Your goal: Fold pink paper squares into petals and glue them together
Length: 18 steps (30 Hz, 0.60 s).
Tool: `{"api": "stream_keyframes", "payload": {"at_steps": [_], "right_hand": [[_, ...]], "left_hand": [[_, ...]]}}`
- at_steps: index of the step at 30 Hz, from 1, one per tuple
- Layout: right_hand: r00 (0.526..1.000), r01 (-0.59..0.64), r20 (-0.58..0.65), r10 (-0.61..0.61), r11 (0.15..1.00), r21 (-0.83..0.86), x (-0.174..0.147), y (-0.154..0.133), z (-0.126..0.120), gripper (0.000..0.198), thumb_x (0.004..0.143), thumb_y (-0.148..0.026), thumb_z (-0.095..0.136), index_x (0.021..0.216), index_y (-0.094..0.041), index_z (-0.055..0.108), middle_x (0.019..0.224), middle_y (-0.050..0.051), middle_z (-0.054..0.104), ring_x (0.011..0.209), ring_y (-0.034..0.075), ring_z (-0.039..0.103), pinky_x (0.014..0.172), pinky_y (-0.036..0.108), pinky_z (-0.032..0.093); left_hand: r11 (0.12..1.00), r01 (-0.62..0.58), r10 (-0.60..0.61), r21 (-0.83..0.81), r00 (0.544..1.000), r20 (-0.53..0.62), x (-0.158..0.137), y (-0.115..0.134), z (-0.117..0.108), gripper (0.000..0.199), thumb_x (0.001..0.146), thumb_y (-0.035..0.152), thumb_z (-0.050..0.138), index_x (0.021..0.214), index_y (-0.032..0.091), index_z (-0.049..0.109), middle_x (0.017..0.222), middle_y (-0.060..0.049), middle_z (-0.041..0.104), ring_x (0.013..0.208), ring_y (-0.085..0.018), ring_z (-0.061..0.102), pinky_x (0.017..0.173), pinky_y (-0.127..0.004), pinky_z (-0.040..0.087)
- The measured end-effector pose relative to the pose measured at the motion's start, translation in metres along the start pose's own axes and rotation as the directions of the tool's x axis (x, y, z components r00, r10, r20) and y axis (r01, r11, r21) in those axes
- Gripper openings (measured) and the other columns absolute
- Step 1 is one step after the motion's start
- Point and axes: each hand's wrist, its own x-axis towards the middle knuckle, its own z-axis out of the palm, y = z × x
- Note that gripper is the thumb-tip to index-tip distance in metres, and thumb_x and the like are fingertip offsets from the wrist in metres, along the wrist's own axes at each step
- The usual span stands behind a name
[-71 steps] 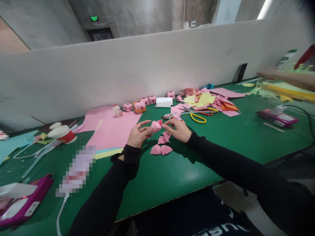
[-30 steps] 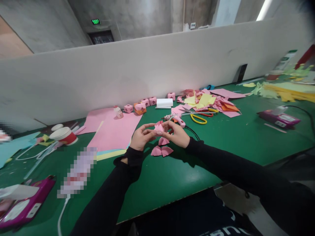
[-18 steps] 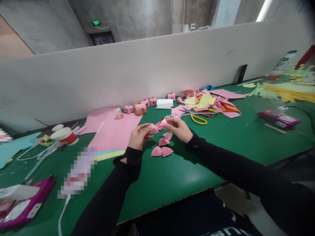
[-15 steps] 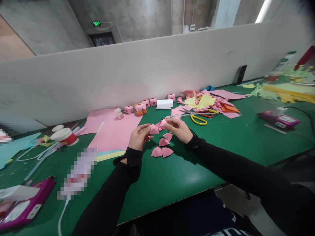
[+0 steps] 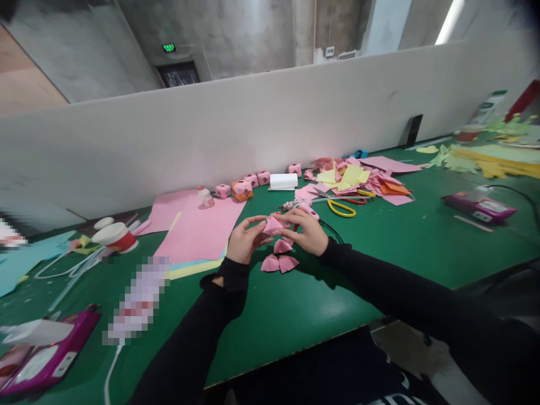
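Observation:
My left hand (image 5: 243, 242) and my right hand (image 5: 307, 229) meet over the green table (image 5: 379, 242), both pinching a small folded pink paper piece (image 5: 273, 225) between their fingertips. Just below the hands, three more folded pink paper petals (image 5: 279, 260) lie on the table. A pink glue gun (image 5: 304, 207) lies right behind my right hand, its black cord running past my wrist.
Large pink paper sheets (image 5: 198, 228) lie to the left. Yellow-handled scissors (image 5: 340, 207), a pile of paper scraps (image 5: 358, 177), pink paper cubes (image 5: 248, 183) and a white box (image 5: 283, 181) sit behind. A paper cup (image 5: 116, 237) and purple packs (image 5: 46, 360) are at left, another purple pack (image 5: 478, 203) at right.
My hands, apart half a second ago with a pink piece in each, have come together on the pink paper. The view has shifted slightly.

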Motion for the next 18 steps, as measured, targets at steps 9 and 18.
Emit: {"api": "stream_keyframes", "payload": {"at_steps": [9, 18], "right_hand": [[0.996, 0.071, 0.059, -0.067, 0.995, -0.068, -0.0009, 0.0007, -0.0011, 0.042, 0.082, -0.036, 0.061, 0.123, -0.03, 0.058, 0.101, 0.007, 0.053, 0.088, 0.018, 0.054, 0.082, 0.035, 0.048], [0.989, 0.098, 0.111, -0.098, 0.995, 0.01, -0.0028, -0.0029, 0.0004, 0.041, 0.085, -0.029, 0.058, 0.126, -0.03, 0.056, 0.1, 0.007, 0.055, 0.093, 0.02, 0.054, 0.085, 0.037, 0.049]], "left_hand": [[1.0, -0.011, 0.013, -0.024, 0.997, 0.075, -0.0024, 0.0007, 0.0027, 0.041, 0.061, 0.032, 0.077, 0.094, 0.014, 0.059, 0.071, 0.0, 0.065, 0.062, -0.013, 0.065, 0.068, -0.029, 0.054], [0.996, -0.083, 0.08, 0.025, 0.99, 0.118, -0.003, -0.0043, 0.0053, 0.058, 0.053, 0.023, 0.083, 0.103, 0.014, 0.055, 0.084, -0.004, 0.068, 0.076, -0.016, 0.066, 0.075, -0.031, 0.052]]}}
